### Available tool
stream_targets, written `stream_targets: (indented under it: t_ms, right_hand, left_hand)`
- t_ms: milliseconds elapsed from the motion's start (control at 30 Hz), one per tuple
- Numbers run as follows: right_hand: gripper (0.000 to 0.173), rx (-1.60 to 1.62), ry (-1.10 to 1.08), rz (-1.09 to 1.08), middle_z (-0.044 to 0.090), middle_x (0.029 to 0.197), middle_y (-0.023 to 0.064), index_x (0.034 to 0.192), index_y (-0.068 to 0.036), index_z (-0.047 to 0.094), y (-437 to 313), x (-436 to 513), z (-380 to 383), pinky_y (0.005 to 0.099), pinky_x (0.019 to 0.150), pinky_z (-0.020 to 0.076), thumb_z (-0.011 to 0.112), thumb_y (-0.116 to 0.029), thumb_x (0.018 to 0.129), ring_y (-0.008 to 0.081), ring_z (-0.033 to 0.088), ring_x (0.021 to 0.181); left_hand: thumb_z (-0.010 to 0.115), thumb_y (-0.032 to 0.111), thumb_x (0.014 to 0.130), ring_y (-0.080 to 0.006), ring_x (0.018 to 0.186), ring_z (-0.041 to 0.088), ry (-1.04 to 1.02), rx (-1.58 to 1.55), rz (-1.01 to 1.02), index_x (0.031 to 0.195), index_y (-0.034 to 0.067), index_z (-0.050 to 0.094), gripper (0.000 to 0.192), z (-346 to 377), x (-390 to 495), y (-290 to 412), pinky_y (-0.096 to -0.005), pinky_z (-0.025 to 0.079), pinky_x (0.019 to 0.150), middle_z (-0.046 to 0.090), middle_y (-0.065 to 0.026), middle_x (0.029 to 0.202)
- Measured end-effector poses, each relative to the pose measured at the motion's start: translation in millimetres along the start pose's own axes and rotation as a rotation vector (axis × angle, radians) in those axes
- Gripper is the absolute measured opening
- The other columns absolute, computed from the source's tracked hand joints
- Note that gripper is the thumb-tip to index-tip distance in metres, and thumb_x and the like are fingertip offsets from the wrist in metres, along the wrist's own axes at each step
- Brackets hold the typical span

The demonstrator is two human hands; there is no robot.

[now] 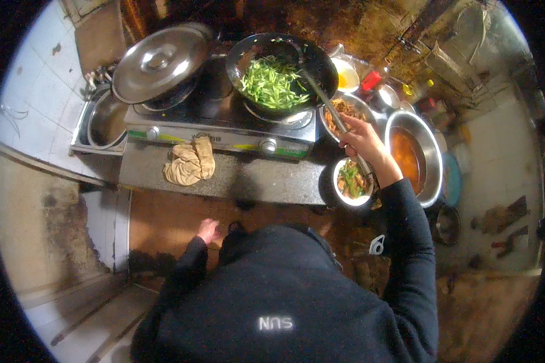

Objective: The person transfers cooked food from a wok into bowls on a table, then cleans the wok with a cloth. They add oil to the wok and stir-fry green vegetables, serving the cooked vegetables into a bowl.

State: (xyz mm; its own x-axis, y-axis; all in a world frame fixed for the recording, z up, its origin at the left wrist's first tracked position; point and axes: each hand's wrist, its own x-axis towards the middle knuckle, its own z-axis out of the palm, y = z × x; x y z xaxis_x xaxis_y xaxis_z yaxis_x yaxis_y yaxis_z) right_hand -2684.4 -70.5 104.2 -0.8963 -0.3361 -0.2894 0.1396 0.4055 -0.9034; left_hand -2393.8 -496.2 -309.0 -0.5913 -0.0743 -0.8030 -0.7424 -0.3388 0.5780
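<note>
My right hand [365, 140] grips the handle of a long metal wok utensil [320, 93], a ladle or spatula. Its far end reaches into a dark wok [236, 68], where the shape of its head is hard to make out. Sliced green vegetables [272, 84] lie heaped in the wok, which sits on the right burner of a gas stove [222, 136]. Below the counter's front edge hangs my left hand [209, 231], fingers loosely bent, with nothing visible in it. Under my right wrist stands a white bowl [335, 183] of mixed cooked food with green pieces.
A lidded metal pot [156, 61] occupies the left burner. On the counter's front strip lies a crumpled tan cloth [190, 161]. To the right are a metal basin [431, 181] of reddish broth, a dish of browned food [343, 113] and a yellow-filled bowl [346, 77]. A metal basin [91, 120] stands left.
</note>
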Motion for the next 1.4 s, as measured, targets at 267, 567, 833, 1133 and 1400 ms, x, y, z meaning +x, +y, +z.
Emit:
stream_targets:
  t_ms: [267,567,833,1133,1400]
  right_hand:
    - [0.058,-0.732,0.018,-0.304,0.071,0.096,0.0135,0.138,-0.011,0.053,-57,-111,-11,0.0308,0.077,0.0511,0.062,-0.002,0.081,0.0152,0.064,0.083]
    - [0.057,-0.835,0.1,-0.169,0.067,0.091,0.0241,0.137,-0.01,0.053,-29,-87,-6,0.0392,0.072,0.0514,0.056,-0.001,0.081,0.0268,0.069,0.08]
    - [0.06,-0.66,0.098,-0.052,0.07,0.093,0.0131,0.139,-0.01,0.053,-35,-74,10,0.033,0.076,0.0509,0.056,-0.001,0.08,0.0167,0.065,0.084]
    - [0.056,-0.759,0.198,-0.239,0.066,0.111,0.026,0.136,-0.005,0.053,-4,-38,10,0.0384,0.082,0.052,0.059,-0.002,0.08,0.0347,0.067,0.099]
    - [0.06,-0.579,0.048,-0.016,0.064,0.074,0.003,0.139,-0.006,0.052,-38,-77,-3,0.0269,0.056,0.0474,0.06,-0.001,0.08,0.0093,0.056,0.059]
  left_hand:
    - [0.057,0.023,0.091,-0.0217,0.069,0.06,-0.175,-0.226,-0.065,0.106,0.011,0.055,0.02,-24,30,-19,-0.0373,0.05,0.055,0.058,-0.0052,0.083]
    - [0.056,0.018,0.09,-0.0202,0.066,0.058,-0.056,-0.108,-0.056,0.106,0.013,0.056,0.017,-9,19,-15,-0.0356,0.05,0.055,0.055,-0.0027,0.078]
    - [0.044,0.019,0.097,-0.0203,0.065,0.057,-0.182,-0.187,-0.065,0.102,0.014,0.058,0.015,-23,18,-10,-0.0347,0.048,0.056,0.058,-0.0036,0.081]
    - [0.057,0.023,0.09,-0.0282,0.074,0.061,-0.177,0.399,0.669,0.093,0.011,0.057,0.012,-26,33,-36,-0.0467,0.05,0.06,0.059,-0.0054,0.078]
    - [0.052,0.027,0.095,-0.0287,0.076,0.061,0.043,-0.197,0.009,0.098,0.01,0.056,0.019,-16,15,-23,-0.0467,0.054,0.067,0.06,-0.0086,0.089]
